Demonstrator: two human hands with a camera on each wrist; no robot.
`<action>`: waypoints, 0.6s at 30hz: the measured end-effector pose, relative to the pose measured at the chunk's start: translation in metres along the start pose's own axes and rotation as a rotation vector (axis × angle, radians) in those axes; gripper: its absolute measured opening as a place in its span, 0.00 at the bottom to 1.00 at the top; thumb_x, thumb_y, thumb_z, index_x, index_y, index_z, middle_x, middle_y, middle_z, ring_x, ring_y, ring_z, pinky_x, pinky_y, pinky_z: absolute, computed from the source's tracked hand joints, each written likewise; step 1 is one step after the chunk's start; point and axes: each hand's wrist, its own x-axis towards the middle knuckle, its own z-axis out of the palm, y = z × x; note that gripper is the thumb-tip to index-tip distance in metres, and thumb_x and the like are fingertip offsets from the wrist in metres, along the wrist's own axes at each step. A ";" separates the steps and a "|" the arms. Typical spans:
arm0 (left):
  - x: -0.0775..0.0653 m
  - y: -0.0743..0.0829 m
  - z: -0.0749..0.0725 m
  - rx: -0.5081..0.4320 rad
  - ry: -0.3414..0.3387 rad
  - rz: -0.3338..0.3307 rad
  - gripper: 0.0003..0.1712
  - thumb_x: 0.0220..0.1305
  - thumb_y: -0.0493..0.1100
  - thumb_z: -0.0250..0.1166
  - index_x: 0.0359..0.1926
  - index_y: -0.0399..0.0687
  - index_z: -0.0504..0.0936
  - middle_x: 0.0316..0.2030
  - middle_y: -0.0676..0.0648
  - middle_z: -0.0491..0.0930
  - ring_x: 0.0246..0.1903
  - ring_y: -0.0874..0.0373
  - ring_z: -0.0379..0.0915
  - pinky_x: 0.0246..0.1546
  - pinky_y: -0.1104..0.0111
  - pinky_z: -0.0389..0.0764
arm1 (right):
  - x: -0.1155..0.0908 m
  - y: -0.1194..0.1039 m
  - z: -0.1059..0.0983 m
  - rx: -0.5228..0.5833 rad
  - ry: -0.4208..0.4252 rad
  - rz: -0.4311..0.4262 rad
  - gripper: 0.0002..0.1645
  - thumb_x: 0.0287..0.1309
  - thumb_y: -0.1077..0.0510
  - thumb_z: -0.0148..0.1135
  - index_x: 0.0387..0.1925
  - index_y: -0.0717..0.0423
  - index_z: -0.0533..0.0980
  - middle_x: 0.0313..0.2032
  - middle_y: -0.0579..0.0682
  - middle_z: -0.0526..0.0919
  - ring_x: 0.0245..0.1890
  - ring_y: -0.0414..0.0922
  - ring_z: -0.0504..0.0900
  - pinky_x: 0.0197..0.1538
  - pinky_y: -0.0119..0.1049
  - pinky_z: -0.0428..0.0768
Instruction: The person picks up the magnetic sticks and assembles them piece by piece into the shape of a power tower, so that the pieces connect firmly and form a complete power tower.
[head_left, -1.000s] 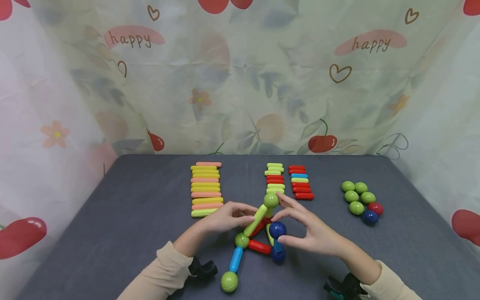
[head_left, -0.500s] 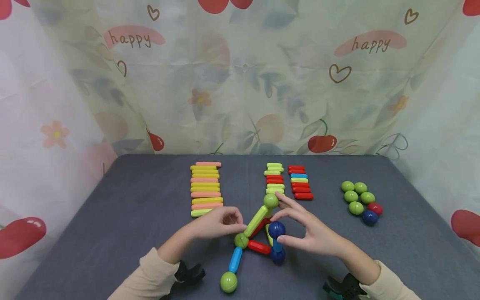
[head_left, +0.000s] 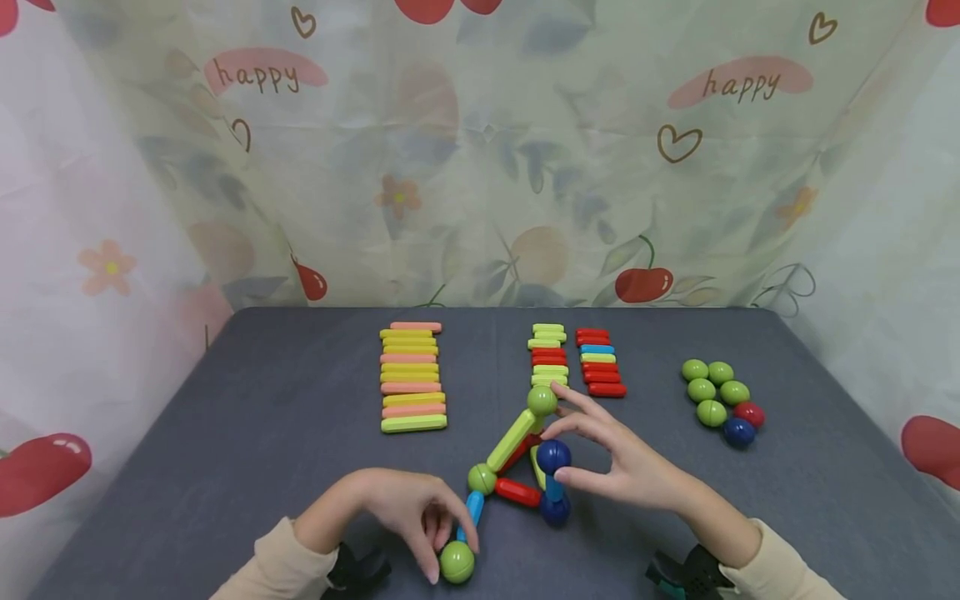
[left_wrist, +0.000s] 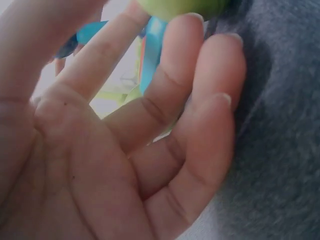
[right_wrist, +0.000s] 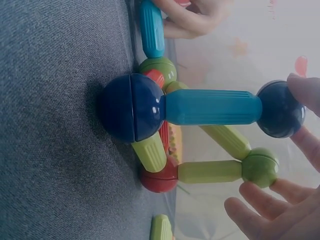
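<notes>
Magnetic balls and sticks form a standing frame mid-table. In the head view my left hand (head_left: pixel 408 508) has its thumb and forefinger curled round the near green ball (head_left: pixel 457 564), at the end of a blue stick (head_left: pixel 476 503). My right hand (head_left: pixel 630 467) pinches the upper dark blue ball (head_left: pixel 553 457) between thumb and forefinger. In the right wrist view, that ball tops an upright blue stick (right_wrist: pixel 212 107) above a lower blue ball (right_wrist: pixel 132 107); other right fingertips touch the top green ball (right_wrist: pixel 260 167). A slanted lime stick (head_left: pixel 510 440) joins it to a corner green ball (head_left: pixel 482 479).
Long yellow, pink and lime sticks (head_left: pixel 411 367) lie in a column at back left. Two columns of short sticks (head_left: pixel 550 353) lie behind the frame. Several loose balls (head_left: pixel 711 413) are grouped at right. A patterned curtain (head_left: pixel 487 167) hangs behind the table.
My left hand has left the slanted lime stick and moved down toward me to the near green ball. My right hand and the frame stay nearly still.
</notes>
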 end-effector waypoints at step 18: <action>-0.013 0.002 -0.007 -0.069 0.116 0.179 0.24 0.70 0.42 0.59 0.60 0.30 0.71 0.37 0.43 0.77 0.33 0.69 0.74 0.39 0.76 0.78 | 0.000 0.000 0.000 0.018 0.000 0.009 0.16 0.61 0.58 0.64 0.50 0.43 0.76 0.73 0.56 0.54 0.65 0.58 0.66 0.59 0.54 0.75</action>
